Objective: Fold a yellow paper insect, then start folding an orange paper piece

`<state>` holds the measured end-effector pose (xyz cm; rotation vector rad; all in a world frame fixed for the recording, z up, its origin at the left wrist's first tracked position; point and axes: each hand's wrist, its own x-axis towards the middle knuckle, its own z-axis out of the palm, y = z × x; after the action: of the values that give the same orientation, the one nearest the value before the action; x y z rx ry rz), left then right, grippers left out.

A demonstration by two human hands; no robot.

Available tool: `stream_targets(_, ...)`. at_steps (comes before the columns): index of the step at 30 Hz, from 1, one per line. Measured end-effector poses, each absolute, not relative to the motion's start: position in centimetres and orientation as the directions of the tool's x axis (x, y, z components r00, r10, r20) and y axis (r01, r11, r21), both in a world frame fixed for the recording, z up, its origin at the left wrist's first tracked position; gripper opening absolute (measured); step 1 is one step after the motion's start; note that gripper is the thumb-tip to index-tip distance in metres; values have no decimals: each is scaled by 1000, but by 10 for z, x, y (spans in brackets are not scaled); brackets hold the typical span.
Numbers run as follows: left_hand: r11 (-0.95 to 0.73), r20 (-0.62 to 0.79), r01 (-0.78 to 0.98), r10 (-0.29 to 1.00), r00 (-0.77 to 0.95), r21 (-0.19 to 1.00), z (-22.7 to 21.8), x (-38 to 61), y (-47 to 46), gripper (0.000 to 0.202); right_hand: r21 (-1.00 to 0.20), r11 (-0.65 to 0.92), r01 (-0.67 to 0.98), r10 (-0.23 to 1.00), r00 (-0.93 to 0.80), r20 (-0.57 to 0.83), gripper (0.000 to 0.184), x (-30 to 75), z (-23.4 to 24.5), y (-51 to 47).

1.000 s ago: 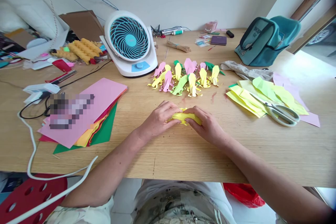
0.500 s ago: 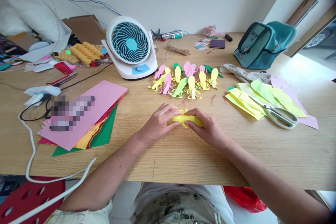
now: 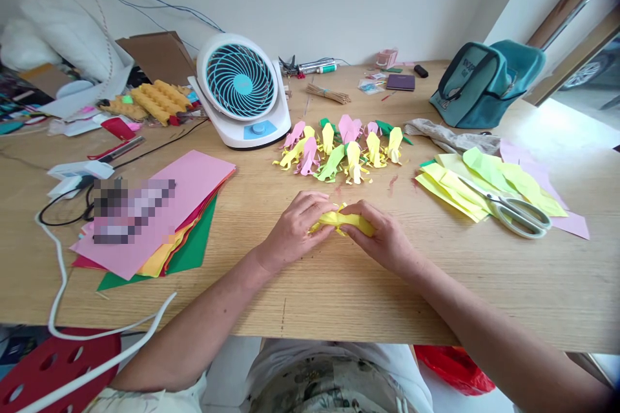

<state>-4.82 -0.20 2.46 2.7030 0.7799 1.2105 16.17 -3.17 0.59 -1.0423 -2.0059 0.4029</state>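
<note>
Between my two hands, just above the wooden table (image 3: 320, 290), is a folded yellow paper figure (image 3: 357, 222) with thin cut strips sticking out near its middle. My left hand (image 3: 300, 224) pinches its left end, which the fingers partly hide. The right end is gripped between thumb and fingers of my right hand (image 3: 385, 232). Beyond my hands stand several folded paper figures with curled strips, among them a yellow figure (image 3: 354, 161), a pink figure (image 3: 307, 156) and a light green figure (image 3: 332, 164).
Scissors (image 3: 520, 216) rest on yellow and green paper pieces (image 3: 448, 190) to the right. Left of my arms lies a stack of coloured paper (image 3: 194, 184), with a white cable (image 3: 61, 271) beside it. Behind are a fan (image 3: 242, 87), a bundle of sticks (image 3: 328, 93) and a teal bag (image 3: 484, 87).
The fingers of my left hand have shifted slightly on the left end of the yellow paper figure. My right hand keeps its grip in nearly the same place.
</note>
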Motion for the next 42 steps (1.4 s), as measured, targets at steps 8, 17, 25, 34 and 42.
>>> stream_targets(8, -861, 665, 408, 498, 557, 304, 26, -49, -2, 27, -492, 639, 591, 755, -358, 550, 16, 162, 7, -34)
stream_targets(17, -869, 646, 376, 491, 584, 322, 28, -51, -2, 29, -538, 629, 561, 770, -355, 530, 14, 162, 7, -35)
stream_targets(25, -881, 654, 371, 469, 594, 294, 27, -51, -2, 28, -609, 626, 487, 778, -346, 524, 8, 162, 7, -34)
stream_targets(34, -886, 640, 319, 464, 613, 337, 29, -52, -1, 28, -596, 613, 519, 787, -337, 516, 8, 162, 9, -35)
stream_targets(42, -876, 643, 343, 482, 595, 339, 29, -50, -4, 29, -551, 577, 603, 802, -291, 522, 7, 158, 7, -37)
